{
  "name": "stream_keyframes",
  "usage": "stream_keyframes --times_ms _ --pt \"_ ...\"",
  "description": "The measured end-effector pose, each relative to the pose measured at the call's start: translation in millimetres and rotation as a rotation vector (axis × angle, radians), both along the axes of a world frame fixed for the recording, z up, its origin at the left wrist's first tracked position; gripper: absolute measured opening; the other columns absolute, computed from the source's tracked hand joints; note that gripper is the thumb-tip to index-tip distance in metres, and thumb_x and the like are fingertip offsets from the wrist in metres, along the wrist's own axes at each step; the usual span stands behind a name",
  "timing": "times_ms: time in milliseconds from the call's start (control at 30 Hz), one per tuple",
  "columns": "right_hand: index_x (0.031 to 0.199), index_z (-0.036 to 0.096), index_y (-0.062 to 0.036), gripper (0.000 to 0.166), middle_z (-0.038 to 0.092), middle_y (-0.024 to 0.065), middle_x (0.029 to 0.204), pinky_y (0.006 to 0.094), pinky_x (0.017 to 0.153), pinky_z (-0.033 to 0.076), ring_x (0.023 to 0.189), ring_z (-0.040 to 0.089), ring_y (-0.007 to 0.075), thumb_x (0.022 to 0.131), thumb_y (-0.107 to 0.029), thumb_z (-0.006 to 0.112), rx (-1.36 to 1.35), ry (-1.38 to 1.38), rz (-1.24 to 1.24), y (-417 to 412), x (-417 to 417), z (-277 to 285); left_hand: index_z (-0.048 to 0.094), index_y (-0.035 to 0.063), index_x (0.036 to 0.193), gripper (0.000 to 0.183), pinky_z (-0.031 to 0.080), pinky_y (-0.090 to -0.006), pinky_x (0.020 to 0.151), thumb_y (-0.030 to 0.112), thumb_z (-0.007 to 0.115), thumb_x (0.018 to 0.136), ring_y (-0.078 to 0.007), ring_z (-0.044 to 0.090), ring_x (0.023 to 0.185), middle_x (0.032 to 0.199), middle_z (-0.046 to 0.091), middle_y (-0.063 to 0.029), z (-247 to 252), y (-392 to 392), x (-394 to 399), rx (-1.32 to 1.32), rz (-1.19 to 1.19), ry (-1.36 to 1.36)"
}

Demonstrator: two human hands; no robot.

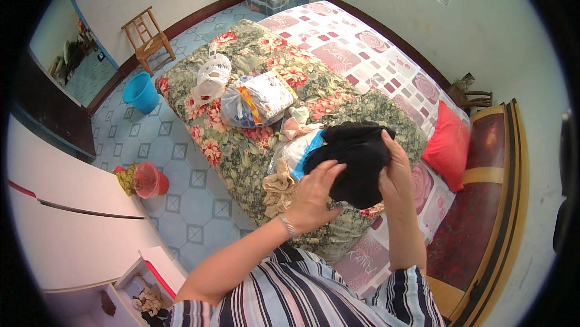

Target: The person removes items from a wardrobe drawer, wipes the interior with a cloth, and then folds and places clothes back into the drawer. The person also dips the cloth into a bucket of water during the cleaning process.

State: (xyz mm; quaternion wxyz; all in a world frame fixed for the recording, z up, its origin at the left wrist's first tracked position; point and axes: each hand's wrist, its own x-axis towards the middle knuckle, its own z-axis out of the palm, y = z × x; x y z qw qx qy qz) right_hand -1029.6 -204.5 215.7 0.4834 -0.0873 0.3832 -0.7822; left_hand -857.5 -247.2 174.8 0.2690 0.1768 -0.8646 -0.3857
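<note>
A folded black garment [358, 168] is held up over the bed in front of me. My right hand [396, 168] grips its right edge, thumb on the near face. At its left side is my left hand [312, 200], fingers spread, the fingertips at the cloth. I cannot tell whether they touch it. Partly behind the garment lies a white and blue plastic package [303, 150]. Beige cloth pieces [280, 186] lie to the left of it, and a pink cloth [297, 128] lies at its far end. All rest on a floral quilt [240, 164].
Filled plastic bags [260, 100] and a white bag [212, 80] lie farther along the quilt. A red pillow [446, 145] leans by the headboard [476, 200]. On the tiled floor stand a blue bucket [141, 93], a red bin [151, 180] and a wooden chair [147, 39]. An open drawer [149, 281] holds clothing.
</note>
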Motion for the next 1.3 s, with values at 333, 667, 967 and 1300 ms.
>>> stream_keyframes --times_ms 333,667,967,1300 --pt "0.095 0.052 0.0019 0.019 0.059 0.0136 0.092 0.0328 0.08 0.043 0.088 0.056 0.0231 0.084 -0.014 0.049 -0.116 0.091 -0.104 0 -37 5 0.041 -0.0046 0.111 0.052 0.042 -0.0418 0.072 0.002 0.058 0.062 -0.0396 0.051 0.084 0.093 0.051 -0.0255 -4 10 -59 0.233 0.259 0.089" --pt "0.098 0.051 -0.0013 0.037 0.058 0.0117 0.085 0.0308 0.073 0.043 0.081 0.057 0.0236 0.063 -0.004 0.058 0.131 1.46 0.13 -14 25 1 0.058 0.001 0.08 0.021 0.043 -0.0419 0.067 0.0 0.05 0.06 -0.0345 0.054 0.076 0.074 0.057 -0.0195 78 -53 -22 -0.105 0.196 -0.142" --pt "0.076 0.061 -0.0013 0.016 0.057 0.0175 0.067 0.0357 0.062 0.044 0.068 0.058 0.0296 0.063 0.0 0.051 0.357 1.75 0.232 -67 -27 -4 0.059 0.0099 0.08 0.018 0.045 -0.0391 0.068 -0.001 0.05 0.068 -0.0329 0.055 0.077 0.081 0.059 -0.0152 99 -133 138 -0.593 0.679 -0.584" --pt "0.088 0.058 0.0015 0.021 0.057 0.0045 0.075 0.0257 0.057 0.044 0.062 0.055 0.0137 0.073 0.005 0.042 0.171 0.733 0.851 -114 44 47 0.05 0.0064 0.099 0.026 0.05 -0.0306 0.06 0.001 0.031 0.082 -0.0156 0.058 0.07 0.079 0.059 -0.0051 99 -151 194 0.841 0.816 0.153"
